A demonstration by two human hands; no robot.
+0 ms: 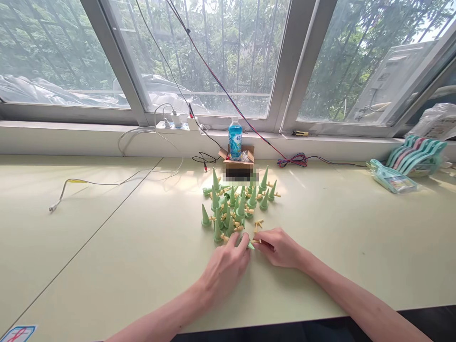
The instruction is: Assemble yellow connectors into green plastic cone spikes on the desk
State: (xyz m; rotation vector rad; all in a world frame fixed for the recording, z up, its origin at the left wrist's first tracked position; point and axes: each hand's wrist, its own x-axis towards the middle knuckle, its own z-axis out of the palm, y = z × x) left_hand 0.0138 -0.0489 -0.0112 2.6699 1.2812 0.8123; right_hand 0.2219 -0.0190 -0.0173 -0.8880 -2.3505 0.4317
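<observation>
Across the bench [107, 266], mostly upright green cones [215, 203] with yellow fittings [224, 238] cluster just beyond the left hand [228, 261], whose fingers grasp another green cone [251, 245], partly covered. Next, the right hand [281, 247] pinches what seems a small yellow piece [256, 241] beside that cone. Farther right, well apart, lie teal hangers [413, 154].

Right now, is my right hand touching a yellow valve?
Touching: the head view shows your right hand pinching a yellow valve.

The left forearm [167, 318] and right forearm [356, 299] are bare, the left with a small dark spot [180, 327], and nearly black clothing [285, 332] shows at the frame's bottom edge.
</observation>
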